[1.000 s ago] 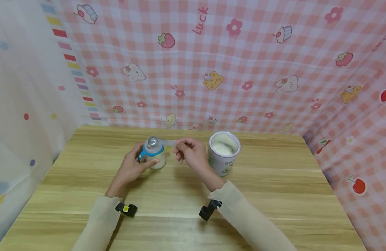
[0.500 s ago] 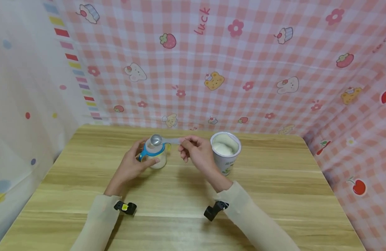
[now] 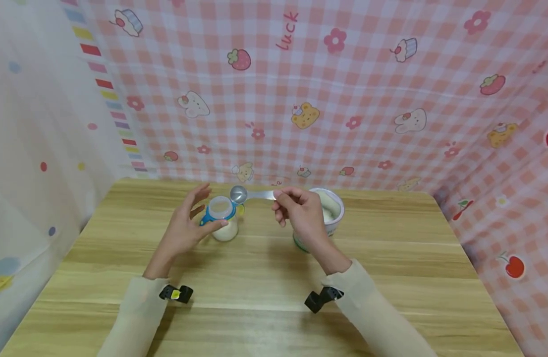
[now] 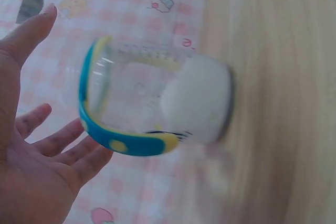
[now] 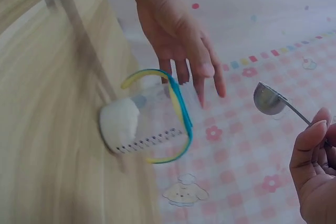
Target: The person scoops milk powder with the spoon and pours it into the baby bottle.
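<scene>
Head view: above tabletop, facing forward-down, farther off. Wrist views: close, turned sideways, both showing bottle and left hand.

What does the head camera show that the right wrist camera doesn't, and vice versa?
Only the head view shows the tub of white contents and the word "luck" on the checked cloth. Only the right wrist view shows the row of dark marks along the side of the bottle. Both show the left hand, the right hand pinching the silvery scoop, the bottle, the table and the checked cloth.
</scene>
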Demonstrator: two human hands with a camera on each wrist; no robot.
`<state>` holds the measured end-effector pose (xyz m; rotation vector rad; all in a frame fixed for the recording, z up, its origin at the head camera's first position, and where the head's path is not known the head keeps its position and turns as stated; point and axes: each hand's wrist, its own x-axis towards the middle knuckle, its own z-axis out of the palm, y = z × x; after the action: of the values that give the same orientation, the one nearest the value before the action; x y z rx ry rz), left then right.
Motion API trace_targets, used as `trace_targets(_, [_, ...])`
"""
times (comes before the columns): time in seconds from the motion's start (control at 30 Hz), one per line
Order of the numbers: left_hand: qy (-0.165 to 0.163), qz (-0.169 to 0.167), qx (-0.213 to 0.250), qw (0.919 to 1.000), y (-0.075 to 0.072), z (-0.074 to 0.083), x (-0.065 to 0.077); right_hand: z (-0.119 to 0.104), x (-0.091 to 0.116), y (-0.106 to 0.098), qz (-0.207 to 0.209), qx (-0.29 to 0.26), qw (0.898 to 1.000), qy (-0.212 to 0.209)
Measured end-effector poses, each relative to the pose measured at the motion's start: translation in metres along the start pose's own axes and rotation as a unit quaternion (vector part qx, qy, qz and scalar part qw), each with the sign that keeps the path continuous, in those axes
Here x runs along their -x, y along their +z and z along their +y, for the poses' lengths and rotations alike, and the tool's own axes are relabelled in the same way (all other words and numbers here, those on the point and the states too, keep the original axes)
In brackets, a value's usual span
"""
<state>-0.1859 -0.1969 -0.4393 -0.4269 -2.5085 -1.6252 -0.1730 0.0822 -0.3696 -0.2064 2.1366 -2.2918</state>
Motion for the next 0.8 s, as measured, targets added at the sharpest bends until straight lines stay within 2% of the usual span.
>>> trace_targets(0.3, [0.04, 0.008, -0.022, 0.9989, 0.002, 0.021, -0.005, -0.009, 0.003, -0.022, 0.014, 0.013, 1.0, -0.016])
trace_targets(0.5, [0.057, -0.001, -0.017, 0.9982, 0.007, 0.036, -0.008, -0.01, 0.006, -0.037, 0.027, 0.022, 0.999, -0.018])
trace_targets(0.7, [0.088, -0.011, -0.015, 0.9959, 0.017, 0.045, -0.012, -0.011, 0.008, -0.057, 0.048, 0.027, 0.998, -0.011])
trace_targets(0.8, [0.093, -0.025, -0.014, 0.9953, 0.023, 0.048, -0.013, -0.011, 0.009, -0.068, 0.059, 0.032, 0.998, -0.013])
